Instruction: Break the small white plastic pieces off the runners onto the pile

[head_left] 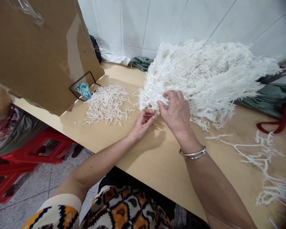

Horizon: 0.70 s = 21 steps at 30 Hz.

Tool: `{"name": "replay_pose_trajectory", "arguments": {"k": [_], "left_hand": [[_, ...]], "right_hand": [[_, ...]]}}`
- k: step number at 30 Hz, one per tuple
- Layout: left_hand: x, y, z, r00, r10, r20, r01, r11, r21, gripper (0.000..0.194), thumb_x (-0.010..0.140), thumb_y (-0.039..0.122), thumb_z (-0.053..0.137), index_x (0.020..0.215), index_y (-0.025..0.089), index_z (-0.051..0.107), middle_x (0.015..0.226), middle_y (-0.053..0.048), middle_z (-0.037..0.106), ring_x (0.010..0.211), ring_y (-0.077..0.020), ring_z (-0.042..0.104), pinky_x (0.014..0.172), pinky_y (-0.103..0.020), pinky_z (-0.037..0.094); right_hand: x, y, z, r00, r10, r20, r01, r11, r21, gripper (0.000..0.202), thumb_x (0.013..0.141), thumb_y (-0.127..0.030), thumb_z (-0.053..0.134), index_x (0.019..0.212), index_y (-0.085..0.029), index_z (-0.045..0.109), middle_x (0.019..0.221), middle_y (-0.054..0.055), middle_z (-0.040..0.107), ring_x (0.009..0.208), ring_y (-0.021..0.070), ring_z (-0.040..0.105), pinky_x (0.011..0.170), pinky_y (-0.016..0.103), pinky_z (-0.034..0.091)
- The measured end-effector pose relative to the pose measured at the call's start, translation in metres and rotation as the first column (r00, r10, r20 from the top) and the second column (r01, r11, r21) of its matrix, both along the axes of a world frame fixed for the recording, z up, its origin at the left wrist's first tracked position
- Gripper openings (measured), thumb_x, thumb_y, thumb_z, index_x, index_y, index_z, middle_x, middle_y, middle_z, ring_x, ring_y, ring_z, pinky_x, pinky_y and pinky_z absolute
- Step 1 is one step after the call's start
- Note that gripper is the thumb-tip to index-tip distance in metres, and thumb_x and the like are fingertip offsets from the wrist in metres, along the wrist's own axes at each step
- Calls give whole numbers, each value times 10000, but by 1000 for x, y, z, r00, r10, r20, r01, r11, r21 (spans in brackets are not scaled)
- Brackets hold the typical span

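A large heap of white branching plastic-like pieces [205,76] fills the back right of the tan table. Left of it lies a smaller pile of short off-white pieces [108,104]. Between the two, low at the heap's near edge, my left hand [144,123] is closed, thumb and fingertips pinched on a thin white piece [153,115]. My right hand [175,111], with a silver bangle at the wrist, reaches to the heap's front left edge. Its thumb and fingers are curled against the white strands, and what lies between the fingertips is too small to name.
A big cardboard sheet [43,57] stands at the left, near a black wire stand [72,90] with a blue-and-white packet [84,90]. Loose white branches [259,159] lie at the right. Red stools [47,146] and part of another person [0,101] are at the left.
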State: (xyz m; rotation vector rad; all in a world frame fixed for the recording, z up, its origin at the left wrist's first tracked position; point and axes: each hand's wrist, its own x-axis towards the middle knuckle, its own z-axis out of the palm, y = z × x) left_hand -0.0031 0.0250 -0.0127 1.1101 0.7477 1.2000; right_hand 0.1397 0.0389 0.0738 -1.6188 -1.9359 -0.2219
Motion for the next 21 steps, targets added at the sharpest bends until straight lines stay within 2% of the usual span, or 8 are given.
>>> {"name": "replay_pose_trajectory", "arguments": {"k": [3,5,8,12,16,19,20,21], "left_hand": [[2,3,-1,988,101,116,-89,990,-106,591,891,705,752,1154,216,549,1218,-45,579,1011,-138,660,798,-259,579],[3,4,-2,976,147,161,-124,982,-146,634,888,768,709,1169,224,546,1207,-39,571,993,-132,641,775,-259,575],[2,3,0,980,160,122,-143,980,-136,612,920,755,680,1185,216,561,1145,-35,585,972,-125,611,799,-259,555],[1,-4,7,991,135,4,-135,988,-76,542,918,553,793,1248,217,523,1194,-43,566,933,-105,572,814,-258,528],[3,-3,4,991,128,-31,-129,990,-61,543,862,233,824,1256,242,451,1220,-24,550,848,-68,535,763,-226,492],[0,2,2,983,177,-38,-180,982,-64,463,862,69,693,1220,238,453,1074,12,566,782,-63,511,706,-201,450],[-3,4,4,973,223,-56,-226,973,-48,434,858,36,661,1199,231,478,1032,20,562,777,-65,504,707,-196,444],[-7,6,6,956,285,-68,-287,958,-21,409,854,12,637,1177,227,508,1007,23,556,777,-67,498,710,-193,441]], "right_hand": [[-4,-6,-11,994,101,42,-100,995,-27,65,998,-212,536,1043,-212,583,1070,112,702,1034,295,662,868,434,509],[-5,-21,-16,984,164,71,-160,985,-59,41,993,-192,546,1011,-222,568,1021,94,694,956,278,650,819,417,494],[-5,-50,-25,961,250,118,-233,963,-139,76,983,-149,565,999,-224,567,1000,84,668,886,262,630,796,412,485],[-9,-81,-46,931,335,148,-301,930,-211,172,996,-78,520,1092,-199,597,1017,108,657,922,283,629,829,424,509],[-10,-99,-57,920,387,59,-358,893,-272,166,1051,-154,497,1156,-219,608,1080,115,668,980,289,642,879,446,535],[17,-112,-46,907,402,-129,-422,874,-240,170,1071,-249,527,1219,-256,609,1133,97,702,1055,278,681,943,459,556],[34,-118,-41,930,344,-132,-366,900,-236,179,1061,-306,566,1229,-275,618,1162,96,716,1075,296,687,957,491,553],[55,-125,-36,966,233,-107,-249,954,-165,184,1032,-379,614,1191,-290,641,1143,107,717,1062,338,685,943,545,540]]}}
